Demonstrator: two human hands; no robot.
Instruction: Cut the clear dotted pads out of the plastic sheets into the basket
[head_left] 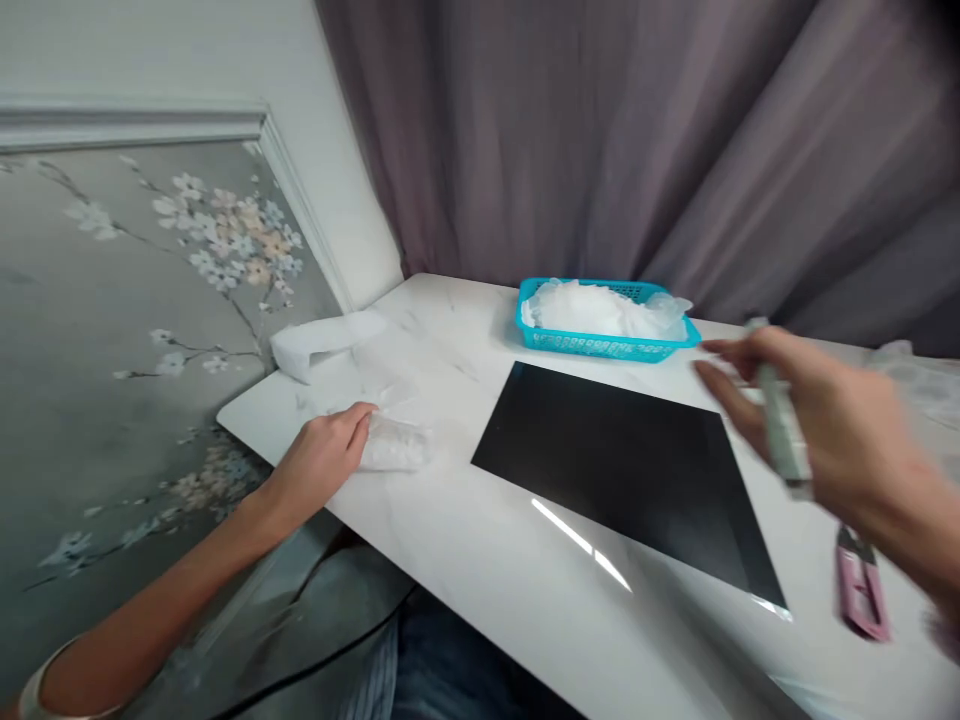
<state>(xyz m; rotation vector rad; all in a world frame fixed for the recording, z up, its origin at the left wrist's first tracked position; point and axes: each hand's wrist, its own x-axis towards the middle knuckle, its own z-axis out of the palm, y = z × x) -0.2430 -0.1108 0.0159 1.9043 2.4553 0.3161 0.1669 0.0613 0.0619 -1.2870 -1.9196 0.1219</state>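
Observation:
My left hand (330,445), fingers closed, grips the edge of a clear plastic packet (397,445) lying on the left part of the white table. Behind it, a strip of thin white wrapping (315,345) stands curled near the table's left edge. My right hand (825,410) is raised over the table's right side and smeared by motion. A pale grey-green stick-like tool (784,430) slants across its palm between thumb and fingers; its kind is too blurred to make out. Nearest below this hand lies a pair of pink-handled snips (862,590).
A glossy black rectangular panel (622,460) lies flat mid-table. Beyond it sits a turquoise plastic basket (600,346) filled with white, filmy material. Crumpled clear plastic (922,380) rests at the far right. A grey curtain (570,140) hangs behind the white table (450,540).

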